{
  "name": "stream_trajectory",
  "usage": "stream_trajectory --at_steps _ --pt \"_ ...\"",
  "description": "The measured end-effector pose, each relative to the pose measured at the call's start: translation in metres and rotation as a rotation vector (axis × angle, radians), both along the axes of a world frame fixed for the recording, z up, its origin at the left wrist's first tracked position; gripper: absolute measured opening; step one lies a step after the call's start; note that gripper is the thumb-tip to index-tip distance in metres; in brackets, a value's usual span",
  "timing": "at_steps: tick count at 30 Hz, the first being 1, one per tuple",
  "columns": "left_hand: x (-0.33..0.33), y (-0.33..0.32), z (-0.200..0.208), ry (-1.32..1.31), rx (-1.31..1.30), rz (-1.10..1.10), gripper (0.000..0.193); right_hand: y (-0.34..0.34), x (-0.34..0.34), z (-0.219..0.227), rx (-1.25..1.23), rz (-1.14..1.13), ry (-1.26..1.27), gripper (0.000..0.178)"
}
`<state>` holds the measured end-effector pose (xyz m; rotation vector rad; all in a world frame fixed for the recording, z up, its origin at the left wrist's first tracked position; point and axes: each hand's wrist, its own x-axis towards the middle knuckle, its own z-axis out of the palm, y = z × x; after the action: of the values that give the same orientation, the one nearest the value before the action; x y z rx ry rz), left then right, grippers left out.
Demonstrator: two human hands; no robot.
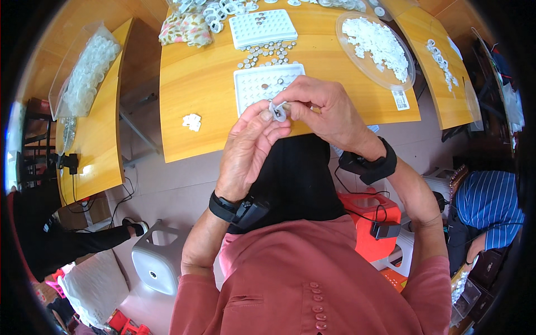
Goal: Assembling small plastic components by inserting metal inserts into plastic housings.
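Observation:
Just past the table's near edge, a small translucent white plastic ring-shaped piece (pixel 278 113) with a dark spot in its middle is pinched between my two hands. My left hand (pixel 248 142) grips its lower left side with thumb and fingers. From the right, my right hand (pixel 329 109) has closed thumb and index finger at the piece's upper edge. Behind the hands lies a white dimpled tray (pixel 244 84), partly covered by them, with a few round metal discs (pixel 265 86) in it. More silvery discs (pixel 267 54) are scattered beyond that tray.
A second white tray (pixel 240 34) lies farther back, near a floral cloth bag (pixel 186 30). White parts fill a round clear dish (pixel 373 50) at the right. A small white pile (pixel 191 121) sits at the left. Side tables, stools (pixel 159 259) and another person's striped sleeve (pixel 497 206) surround me.

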<state>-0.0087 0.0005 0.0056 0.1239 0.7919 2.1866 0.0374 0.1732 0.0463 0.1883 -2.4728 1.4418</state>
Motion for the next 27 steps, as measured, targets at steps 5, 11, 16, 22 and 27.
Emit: stream_trajectory --at_steps 5,11,16,22,27 --pt "-0.002 0.002 0.003 0.018 -0.001 -0.004 0.025 -0.005 0.000 0.002 0.062 -0.050 0.099 0.012" --pt "-0.001 0.004 0.007 0.023 -0.013 0.004 0.023 -0.012 0.003 0.005 0.113 -0.077 0.155 0.013" --pt "-0.007 -0.001 0.000 0.080 0.090 -0.056 0.023 -0.014 0.007 0.010 -0.165 -0.086 -0.032 0.013" --pt "-0.008 -0.005 0.005 0.100 0.089 -0.083 0.023 -0.004 0.005 0.014 -0.255 0.013 -0.091 0.013" --pt "-0.008 -0.006 -0.002 0.100 0.086 -0.049 0.032 -0.009 0.004 0.018 -0.142 -0.011 -0.028 0.012"
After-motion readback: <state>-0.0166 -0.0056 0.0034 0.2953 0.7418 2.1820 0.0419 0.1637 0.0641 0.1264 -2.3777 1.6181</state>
